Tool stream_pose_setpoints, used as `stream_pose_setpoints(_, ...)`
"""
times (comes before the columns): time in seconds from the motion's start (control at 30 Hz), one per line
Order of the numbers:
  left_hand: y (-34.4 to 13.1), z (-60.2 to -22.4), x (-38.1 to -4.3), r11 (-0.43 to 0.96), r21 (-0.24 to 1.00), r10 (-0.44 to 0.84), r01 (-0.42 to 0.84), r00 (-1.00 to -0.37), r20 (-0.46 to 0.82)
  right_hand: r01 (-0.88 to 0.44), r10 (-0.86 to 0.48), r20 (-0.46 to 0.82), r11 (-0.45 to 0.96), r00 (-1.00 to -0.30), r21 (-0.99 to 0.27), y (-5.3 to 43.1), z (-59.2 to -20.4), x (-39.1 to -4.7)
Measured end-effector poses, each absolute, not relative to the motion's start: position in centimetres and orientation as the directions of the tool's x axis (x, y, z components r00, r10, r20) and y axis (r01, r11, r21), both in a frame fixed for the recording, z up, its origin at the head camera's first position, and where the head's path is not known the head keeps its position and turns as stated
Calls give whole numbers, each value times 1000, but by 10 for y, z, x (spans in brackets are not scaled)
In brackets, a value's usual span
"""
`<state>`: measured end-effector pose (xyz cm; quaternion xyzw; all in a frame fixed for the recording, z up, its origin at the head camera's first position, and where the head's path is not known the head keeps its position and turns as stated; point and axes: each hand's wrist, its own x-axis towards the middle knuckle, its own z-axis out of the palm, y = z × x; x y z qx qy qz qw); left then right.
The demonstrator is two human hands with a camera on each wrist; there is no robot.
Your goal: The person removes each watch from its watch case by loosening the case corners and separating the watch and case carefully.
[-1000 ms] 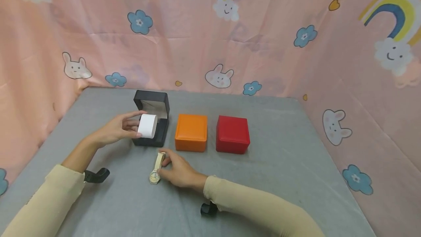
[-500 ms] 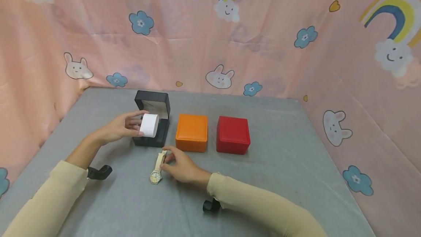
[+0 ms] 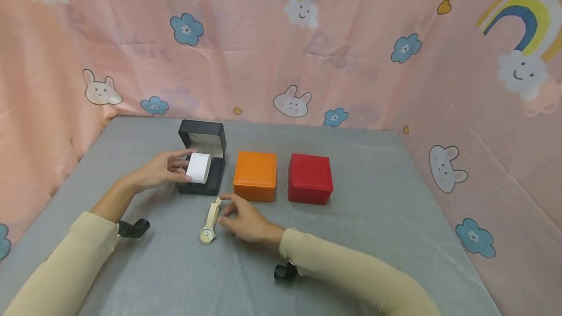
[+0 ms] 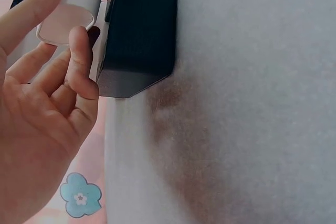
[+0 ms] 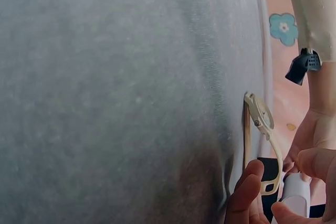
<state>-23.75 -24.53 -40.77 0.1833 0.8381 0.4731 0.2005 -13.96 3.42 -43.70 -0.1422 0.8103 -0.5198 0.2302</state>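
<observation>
My left hand holds a white watch cushion between thumb and fingers, over the base of a black watch box. The box lid stands raised. In the left wrist view, the thumb and curled fingers lie around the cushion's end. A cream wristwatch lies stretched out on the table in front of the box, dial towards me. Beside its strap is my right hand; the index fingertip is at the strap's far end and the thumb stands apart from it. The right wrist view shows the strap arching up near the fingers.
An orange box and a red box, both closed, stand in a row right of the black box. Grey cloth covers the table. A pink patterned curtain encloses the back and sides. Black wrist devices hang below both sleeves.
My right hand has shifted slightly right, and its thumb has come away from the watch. The watch stays in place. The left hand and cushion have moved only slightly to the right.
</observation>
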Motion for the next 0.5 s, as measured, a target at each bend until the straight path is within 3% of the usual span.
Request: stream_pose_setpoints(0.5, -246, -410, -240, 490, 862, 503, 126, -849, -162, 15, -453, -234, 436, -860, -900, 35, -436, -142)
